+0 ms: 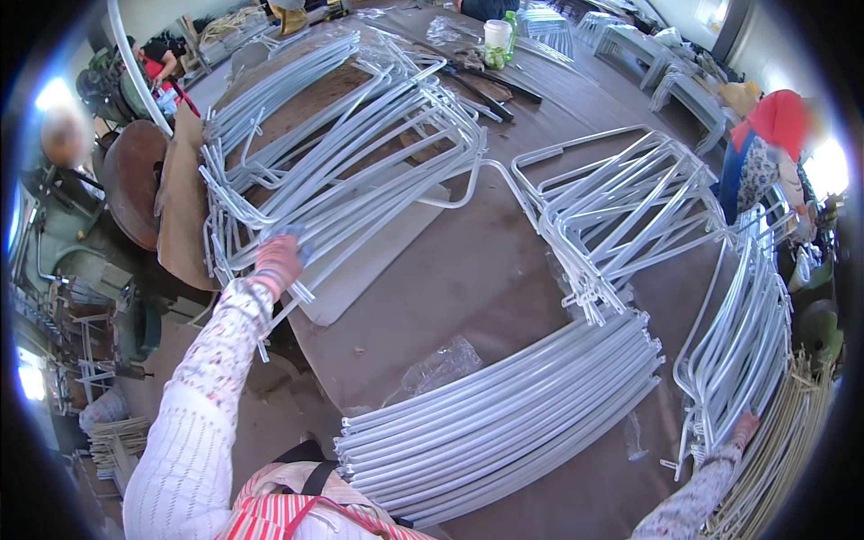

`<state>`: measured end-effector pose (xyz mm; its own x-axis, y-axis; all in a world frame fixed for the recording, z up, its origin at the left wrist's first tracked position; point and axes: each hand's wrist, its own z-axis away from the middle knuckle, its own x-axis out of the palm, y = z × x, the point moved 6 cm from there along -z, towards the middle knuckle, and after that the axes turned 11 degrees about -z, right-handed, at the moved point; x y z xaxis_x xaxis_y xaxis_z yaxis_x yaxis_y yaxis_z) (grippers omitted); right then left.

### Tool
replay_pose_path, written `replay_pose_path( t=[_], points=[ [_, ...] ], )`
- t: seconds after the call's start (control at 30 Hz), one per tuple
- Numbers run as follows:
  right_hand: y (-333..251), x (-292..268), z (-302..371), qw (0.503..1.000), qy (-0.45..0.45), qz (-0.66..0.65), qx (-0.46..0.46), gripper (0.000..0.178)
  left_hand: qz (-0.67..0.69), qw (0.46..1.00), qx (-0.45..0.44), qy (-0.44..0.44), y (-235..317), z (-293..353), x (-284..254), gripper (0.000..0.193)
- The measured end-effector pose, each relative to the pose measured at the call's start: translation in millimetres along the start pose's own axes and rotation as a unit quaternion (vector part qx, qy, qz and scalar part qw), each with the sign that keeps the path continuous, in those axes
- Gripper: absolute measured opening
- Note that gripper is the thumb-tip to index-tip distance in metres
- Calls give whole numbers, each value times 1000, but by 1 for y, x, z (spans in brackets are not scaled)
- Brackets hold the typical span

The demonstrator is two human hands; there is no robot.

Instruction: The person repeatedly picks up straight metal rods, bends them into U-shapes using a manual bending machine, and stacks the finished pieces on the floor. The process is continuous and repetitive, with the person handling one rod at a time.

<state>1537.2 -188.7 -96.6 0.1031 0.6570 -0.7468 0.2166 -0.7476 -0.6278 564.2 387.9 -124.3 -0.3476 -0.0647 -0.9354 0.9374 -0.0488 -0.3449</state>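
My left arm reaches forward to a jumbled pile of bent silver metal tubes [351, 184] on the left of the table. There my left hand [277, 261], in a pinkish glove with bluish-grey fingertips, is closed round a bent metal tube at the pile's near corner. Out at the far right, my right hand [745, 429] is closed at the edge of a stack of bent metal tubes [742, 333]; the tubes partly hide its fingers. Between my arms lies a neat row of silver tubes [504, 414]. Beyond that row, a second tangle of bent tube frames [621, 207] rests on the table.
A brown sheet covers the table [396, 333], with crumpled clear plastic [441, 364] on it. A cup [496, 43] and a green bottle [510, 34] stand at the far side. Machinery [99, 270] is on the left. A person in red [778, 126] bends over at the right.
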Motion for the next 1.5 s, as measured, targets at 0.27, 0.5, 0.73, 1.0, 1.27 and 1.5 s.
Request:
replay_pose_path(
  t=[0.27, 0.5, 0.73, 1.0, 1.27, 1.5],
  points=[
    [-126, 63, 448, 964, -153, -23, -215, 49, -122, 986, 102, 46, 98, -8, 14, 53],
    [-64, 112, 538, 965, -203, -152, 70, 64, -103, 990, 95, 2, 109, -3, 28, 23],
    [-7, 144, 496, 858, -350, -266, 264, 49, 150, 981, 83, 87, 97, 43, -42, 23],
    [-87, 85, 550, 765, -313, -458, 326, 14, 392, 859, 99, 314, -23, 146, -159, 19],
    [-304, -32, 640, 592, -454, -629, 218, 20, 489, 797, 48, 351, -246, 286, -81, 12],
    [-469, 23, 884, 460, -522, -665, 273, 28, 390, 849, -129, 332, -444, 485, 71, 10]
  ],
)
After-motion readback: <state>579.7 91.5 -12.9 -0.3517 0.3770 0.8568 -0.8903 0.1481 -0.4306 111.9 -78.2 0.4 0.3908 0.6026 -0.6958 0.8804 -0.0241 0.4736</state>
